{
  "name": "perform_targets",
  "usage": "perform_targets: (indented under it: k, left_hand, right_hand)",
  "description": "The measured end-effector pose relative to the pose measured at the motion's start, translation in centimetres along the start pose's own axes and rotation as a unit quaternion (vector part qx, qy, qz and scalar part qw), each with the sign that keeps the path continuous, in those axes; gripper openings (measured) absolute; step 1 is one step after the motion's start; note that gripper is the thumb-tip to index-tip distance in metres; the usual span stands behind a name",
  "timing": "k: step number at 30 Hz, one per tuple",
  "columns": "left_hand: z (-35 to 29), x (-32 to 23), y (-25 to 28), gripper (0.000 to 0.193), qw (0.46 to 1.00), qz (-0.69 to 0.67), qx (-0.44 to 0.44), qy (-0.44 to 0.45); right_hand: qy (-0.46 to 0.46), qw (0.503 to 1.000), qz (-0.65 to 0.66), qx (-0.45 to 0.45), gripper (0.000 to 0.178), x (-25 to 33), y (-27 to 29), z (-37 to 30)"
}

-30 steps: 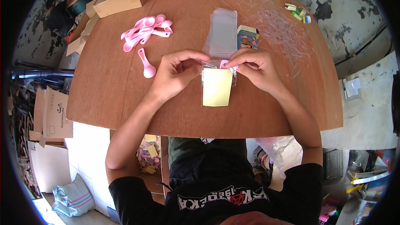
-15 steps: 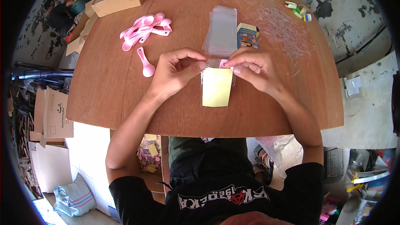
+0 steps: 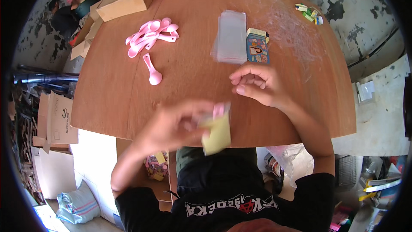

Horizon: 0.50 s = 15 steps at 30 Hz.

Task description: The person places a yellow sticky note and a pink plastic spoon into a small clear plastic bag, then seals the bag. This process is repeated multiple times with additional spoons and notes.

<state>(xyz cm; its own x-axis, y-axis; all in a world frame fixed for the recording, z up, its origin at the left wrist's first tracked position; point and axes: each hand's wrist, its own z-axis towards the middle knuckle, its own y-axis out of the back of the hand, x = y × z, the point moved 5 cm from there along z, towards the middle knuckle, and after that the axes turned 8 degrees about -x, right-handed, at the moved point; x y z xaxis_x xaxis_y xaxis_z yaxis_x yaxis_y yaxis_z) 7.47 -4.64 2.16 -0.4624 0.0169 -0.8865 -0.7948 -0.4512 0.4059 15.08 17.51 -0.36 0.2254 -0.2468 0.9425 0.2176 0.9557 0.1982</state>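
Observation:
My left hand (image 3: 174,122), smeared by motion, grips a small clear plastic packet (image 3: 217,134) by its left side near the table's front edge. A pale yellow card fills most of the packet, and a bit of pink shows at its top. My right hand (image 3: 260,85) hovers above the table with loosely curled fingers, the thumb apart from them, holding nothing. Just beyond it lie a stack of printed cards (image 3: 258,52) and a pile of clear plastic bags (image 3: 231,36). A single pink spoon (image 3: 152,71) rests left of centre, in front of a heap of pink spoons (image 3: 150,36).
Thin clear plastic strips (image 3: 296,38) are strewn over the table's right side. A cardboard box (image 3: 124,0) stands at the far left. Below the front edge, left of my lap, an open carton (image 3: 165,184) holds many yellow and pink packets.
My left hand has carried the packet down toward the table's front edge. My right hand has let go of its top and stayed above the table, slightly nearer to me.

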Motion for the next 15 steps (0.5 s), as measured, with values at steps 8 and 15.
perform_targets:
  k: [8, 15]
  left_hand:
    - [-13.7, 6.4, -0.5, 0.047, 0.963, -0.041, 0.188, 0.187]
    - [-19.6, 10.8, -0.9, 0.061, 0.902, 0.275, 0.169, 0.286]
  right_hand:
    - [0.188, 0.834, -0.508, -0.099, 0.041, -1.7, 0.3, 1.9]
    - [0.16, 0.796, -0.577, -0.09, 0.049, -3.0, 0.3, 2.3]
